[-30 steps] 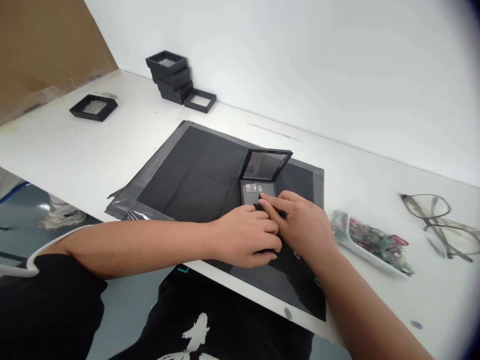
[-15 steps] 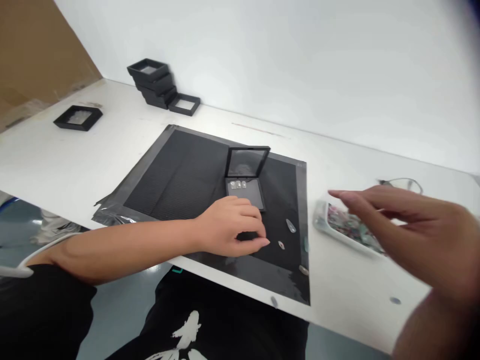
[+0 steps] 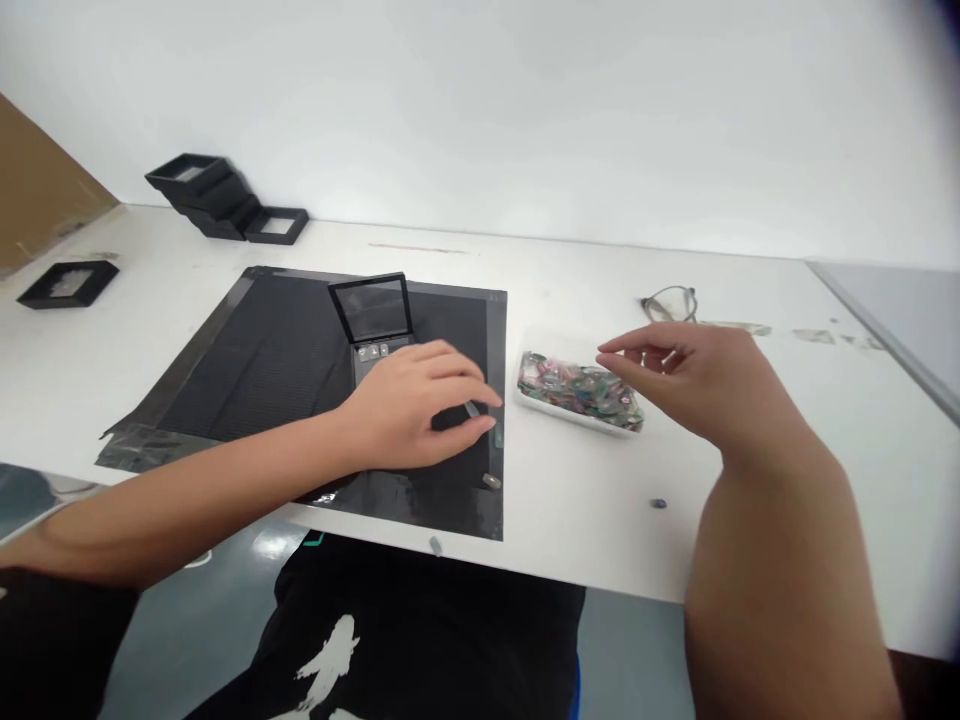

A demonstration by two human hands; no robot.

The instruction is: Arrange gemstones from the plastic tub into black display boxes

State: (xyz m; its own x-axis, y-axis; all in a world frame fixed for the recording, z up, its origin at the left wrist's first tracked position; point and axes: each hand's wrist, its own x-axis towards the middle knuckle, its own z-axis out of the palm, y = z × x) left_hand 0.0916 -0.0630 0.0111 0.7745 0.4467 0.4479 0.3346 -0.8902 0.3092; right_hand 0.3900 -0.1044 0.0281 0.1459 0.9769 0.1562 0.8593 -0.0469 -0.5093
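Observation:
My left hand [image 3: 420,405] hovers over the black mat [image 3: 285,350], thumb and fingers apart with nothing between them. Behind it, an opened black case [image 3: 373,308] has its clear lid raised and a short row of small clear pieces [image 3: 373,352] inside; the hand hides its front part. My right hand [image 3: 667,375] is over the right edge of a white tray [image 3: 577,420] full of colourful nail-like pieces [image 3: 581,388]. Its thumb and index fingertips are pressed together; anything between them is too small to make out.
Black frames [image 3: 206,195] are stacked at the back left, another frame [image 3: 69,284] at far left. Glasses [image 3: 670,303] lie behind the tray. Loose pieces rest on the mat's right edge [image 3: 491,481], the table's front edge [image 3: 436,546] and right of the mat [image 3: 658,503].
The view has turned to the right. My left hand has moved right across the mat, further from the case's front. My right hand's thumb and index fingertips still meet near the tray.

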